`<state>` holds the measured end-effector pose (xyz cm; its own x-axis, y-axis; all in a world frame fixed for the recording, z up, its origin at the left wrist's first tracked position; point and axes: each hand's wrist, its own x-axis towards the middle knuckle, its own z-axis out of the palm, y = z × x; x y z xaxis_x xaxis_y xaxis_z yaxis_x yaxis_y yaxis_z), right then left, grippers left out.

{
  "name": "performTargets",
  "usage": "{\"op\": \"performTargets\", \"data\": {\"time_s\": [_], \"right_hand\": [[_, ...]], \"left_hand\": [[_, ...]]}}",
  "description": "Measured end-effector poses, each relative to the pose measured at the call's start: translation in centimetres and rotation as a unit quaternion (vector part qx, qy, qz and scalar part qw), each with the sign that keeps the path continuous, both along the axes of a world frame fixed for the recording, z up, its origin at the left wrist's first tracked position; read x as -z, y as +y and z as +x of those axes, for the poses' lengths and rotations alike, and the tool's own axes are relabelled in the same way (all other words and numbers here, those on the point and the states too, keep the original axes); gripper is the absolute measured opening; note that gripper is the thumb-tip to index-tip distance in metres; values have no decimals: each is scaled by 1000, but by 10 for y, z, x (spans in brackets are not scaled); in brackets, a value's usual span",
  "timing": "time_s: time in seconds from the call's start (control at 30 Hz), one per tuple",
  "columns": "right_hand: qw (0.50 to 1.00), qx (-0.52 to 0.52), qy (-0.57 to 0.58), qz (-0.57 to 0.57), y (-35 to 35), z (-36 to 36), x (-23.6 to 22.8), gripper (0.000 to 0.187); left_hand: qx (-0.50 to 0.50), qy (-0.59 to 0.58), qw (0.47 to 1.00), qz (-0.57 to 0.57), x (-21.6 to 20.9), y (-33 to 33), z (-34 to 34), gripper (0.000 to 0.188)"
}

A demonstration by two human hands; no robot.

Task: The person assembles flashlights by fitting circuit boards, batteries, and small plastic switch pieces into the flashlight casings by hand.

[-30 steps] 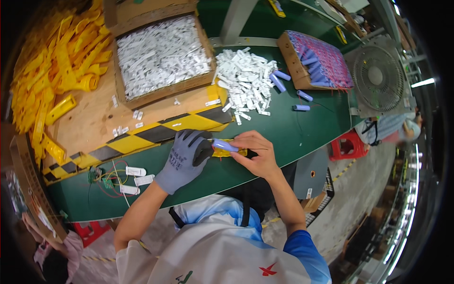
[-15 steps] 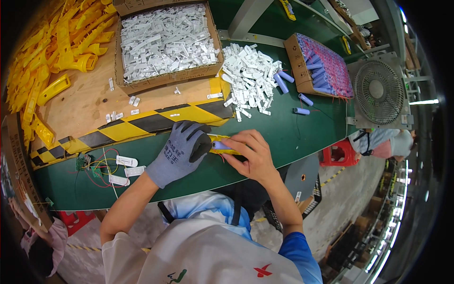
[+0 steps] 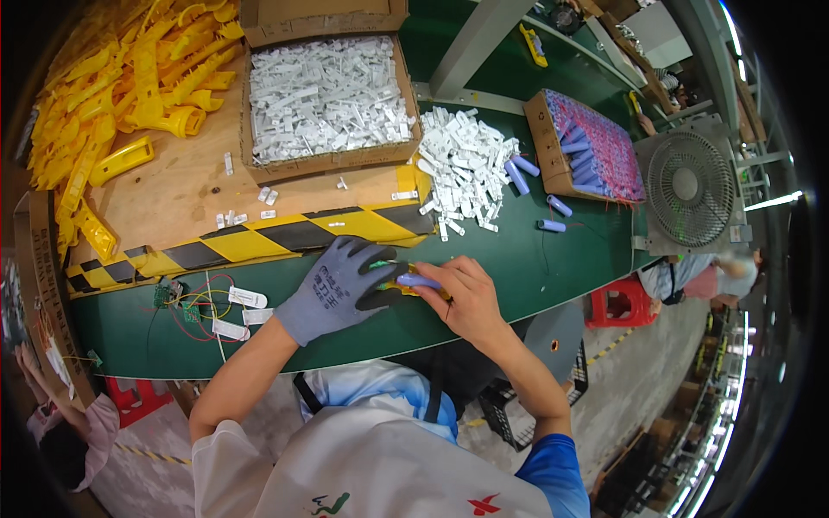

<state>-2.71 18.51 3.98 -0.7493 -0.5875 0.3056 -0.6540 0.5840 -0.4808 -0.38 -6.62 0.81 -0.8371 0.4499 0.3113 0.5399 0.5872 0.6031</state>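
Observation:
My left hand (image 3: 332,292), in a grey-blue glove with dark fingertips, grips a yellow plastic housing (image 3: 407,291) just above the green tabletop. Its fingers cover most of the housing, and a small green bit shows beside them. Bare and pinched closed, my right hand (image 3: 473,304) holds a purple cylindrical battery cell (image 3: 418,281) against the housing. How deep the cell sits in it I cannot tell. Left of the gloved hand lie white oblong pieces (image 3: 248,297) with red and yellow wires and small green circuit boards (image 3: 168,292).
A cardboard box (image 3: 337,162) of white plastic parts stands on a striped-edged wooden board (image 3: 186,177), beside yellow housings (image 3: 147,86). White parts (image 3: 466,160) are heaped on the table. Loose purple cells (image 3: 551,226) lie near a box of cells (image 3: 544,129) and a fan (image 3: 688,186).
The purple cell has shifted in my right fingers and now shows more of its side, tilted over the yellow housing. The whole view has shifted slightly; both hands stay together.

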Motion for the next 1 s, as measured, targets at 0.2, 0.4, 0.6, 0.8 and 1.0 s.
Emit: {"op": "performTargets", "data": {"time_s": [0.2,0.4,0.6,0.8,1.0], "right_hand": [[948,-104,-275,-119,3,-61,-38,29],[994,-29,-46,95,-40,-120,-32,18],[997,-38,40,59,-33,-113,-8,14],[997,67,-33,-20,-19,-102,-4,15],[994,103,-23,-32,-27,-92,-2,16]], "left_hand": [[6,56,997,-57,4,2,3,46],[7,62,997,-41,-1,2,6,42],[14,44,998,-52,-3,1,3,39],[7,46,998,-42,-2,-1,4,40],[5,20,999,-36,-3,1,2,42]]}}
